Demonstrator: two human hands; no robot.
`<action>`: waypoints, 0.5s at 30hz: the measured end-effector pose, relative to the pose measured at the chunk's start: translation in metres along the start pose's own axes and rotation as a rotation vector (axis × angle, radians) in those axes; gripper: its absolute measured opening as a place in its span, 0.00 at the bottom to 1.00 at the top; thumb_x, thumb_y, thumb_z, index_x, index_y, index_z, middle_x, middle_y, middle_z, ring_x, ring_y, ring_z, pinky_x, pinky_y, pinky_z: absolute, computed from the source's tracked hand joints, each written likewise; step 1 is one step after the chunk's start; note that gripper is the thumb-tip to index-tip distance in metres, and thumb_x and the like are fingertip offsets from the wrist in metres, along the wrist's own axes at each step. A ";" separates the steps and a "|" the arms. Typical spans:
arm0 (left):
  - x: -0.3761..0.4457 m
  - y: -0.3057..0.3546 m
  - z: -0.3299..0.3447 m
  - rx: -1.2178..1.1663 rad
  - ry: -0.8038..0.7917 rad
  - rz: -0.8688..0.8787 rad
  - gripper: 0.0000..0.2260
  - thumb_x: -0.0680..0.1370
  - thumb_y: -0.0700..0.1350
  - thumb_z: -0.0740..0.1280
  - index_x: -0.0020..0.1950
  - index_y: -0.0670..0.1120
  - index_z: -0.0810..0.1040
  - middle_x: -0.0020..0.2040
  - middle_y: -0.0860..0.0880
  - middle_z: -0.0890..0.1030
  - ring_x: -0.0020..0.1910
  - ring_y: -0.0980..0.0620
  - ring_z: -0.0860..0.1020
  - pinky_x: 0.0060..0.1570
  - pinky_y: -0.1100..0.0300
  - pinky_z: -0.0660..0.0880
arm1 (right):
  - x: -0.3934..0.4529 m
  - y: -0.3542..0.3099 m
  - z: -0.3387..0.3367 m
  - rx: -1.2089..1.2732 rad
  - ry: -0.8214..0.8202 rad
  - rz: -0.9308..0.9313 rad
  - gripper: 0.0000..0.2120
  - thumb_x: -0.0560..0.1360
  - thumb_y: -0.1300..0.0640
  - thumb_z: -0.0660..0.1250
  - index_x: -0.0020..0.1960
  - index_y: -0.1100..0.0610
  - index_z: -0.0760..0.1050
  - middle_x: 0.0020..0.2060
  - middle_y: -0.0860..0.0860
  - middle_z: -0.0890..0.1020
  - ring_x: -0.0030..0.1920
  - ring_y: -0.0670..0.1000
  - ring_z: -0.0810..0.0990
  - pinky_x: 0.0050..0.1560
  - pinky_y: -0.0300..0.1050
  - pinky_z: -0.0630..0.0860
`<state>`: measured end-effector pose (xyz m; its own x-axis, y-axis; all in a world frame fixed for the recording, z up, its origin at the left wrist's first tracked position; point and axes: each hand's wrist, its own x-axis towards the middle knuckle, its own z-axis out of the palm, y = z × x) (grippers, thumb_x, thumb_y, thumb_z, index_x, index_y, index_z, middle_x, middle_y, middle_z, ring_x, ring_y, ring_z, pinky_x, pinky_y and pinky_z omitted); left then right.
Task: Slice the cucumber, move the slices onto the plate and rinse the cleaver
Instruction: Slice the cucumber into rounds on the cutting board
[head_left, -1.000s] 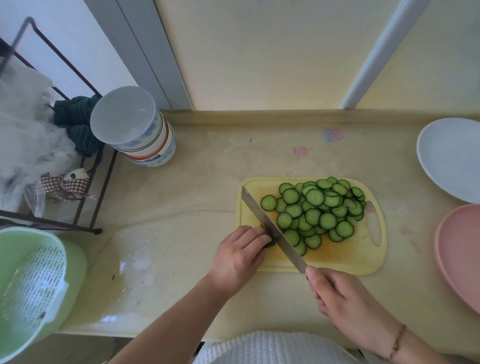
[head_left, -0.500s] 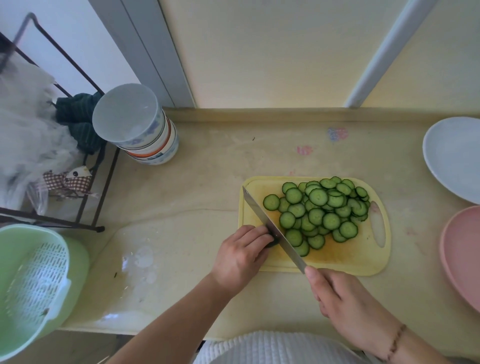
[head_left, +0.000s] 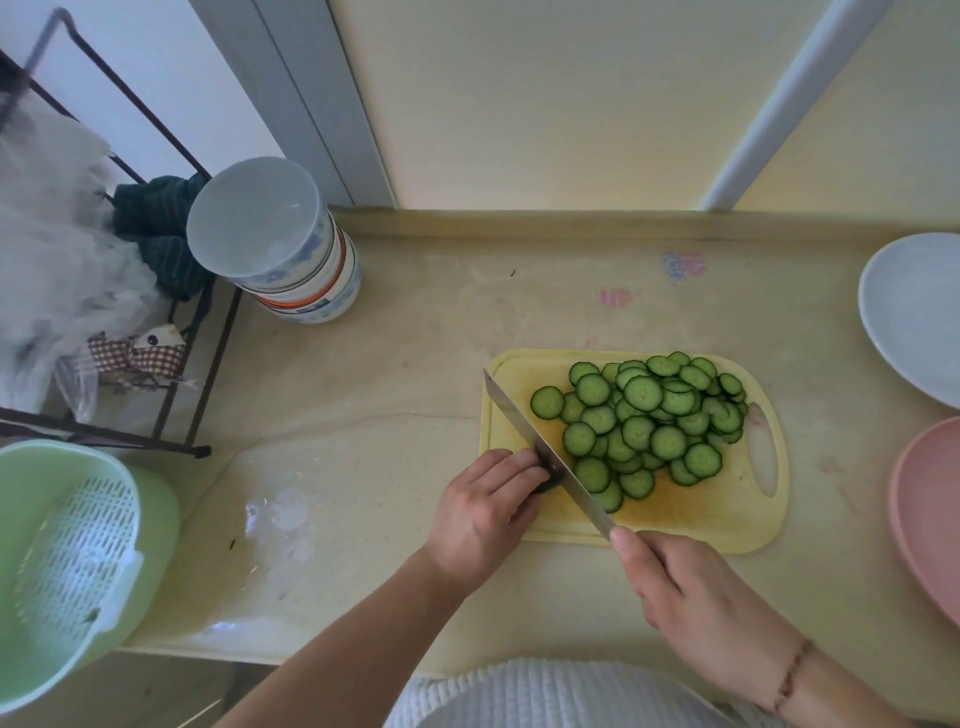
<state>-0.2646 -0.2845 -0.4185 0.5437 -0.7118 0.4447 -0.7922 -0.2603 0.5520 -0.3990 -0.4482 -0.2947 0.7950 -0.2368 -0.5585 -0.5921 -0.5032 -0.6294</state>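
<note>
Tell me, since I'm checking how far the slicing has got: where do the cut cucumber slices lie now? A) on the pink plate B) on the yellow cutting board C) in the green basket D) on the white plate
B: the cucumber slices are heaped on the yellow cutting board, right of the cleaver; both plates at the right edge are bare.

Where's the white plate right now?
In the head view the white plate sits at the counter's far right edge, partly cut off, just behind the pink plate and right of the cutting board.
</note>
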 end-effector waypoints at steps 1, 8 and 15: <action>0.000 0.000 0.000 0.002 -0.001 0.006 0.05 0.77 0.38 0.73 0.53 0.41 0.84 0.55 0.49 0.82 0.49 0.47 0.80 0.53 0.58 0.77 | 0.003 0.001 0.001 0.013 -0.005 0.001 0.27 0.73 0.33 0.46 0.33 0.55 0.65 0.25 0.48 0.67 0.26 0.44 0.64 0.31 0.40 0.66; 0.000 -0.003 -0.002 0.032 -0.002 0.029 0.07 0.80 0.43 0.70 0.54 0.42 0.84 0.55 0.48 0.83 0.49 0.48 0.79 0.52 0.59 0.78 | 0.038 0.002 0.015 0.018 -0.010 0.012 0.28 0.72 0.32 0.45 0.32 0.54 0.64 0.25 0.48 0.69 0.27 0.46 0.68 0.36 0.52 0.72; 0.001 -0.004 -0.007 0.043 -0.001 0.037 0.06 0.79 0.40 0.72 0.54 0.40 0.84 0.54 0.47 0.83 0.47 0.47 0.80 0.50 0.57 0.79 | 0.036 0.001 0.009 0.068 0.008 0.025 0.27 0.74 0.33 0.47 0.33 0.55 0.64 0.22 0.47 0.65 0.22 0.44 0.62 0.29 0.42 0.64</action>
<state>-0.2590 -0.2795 -0.4153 0.5133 -0.7224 0.4633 -0.8230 -0.2613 0.5044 -0.3720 -0.4497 -0.3207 0.7805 -0.2554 -0.5706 -0.6194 -0.4397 -0.6504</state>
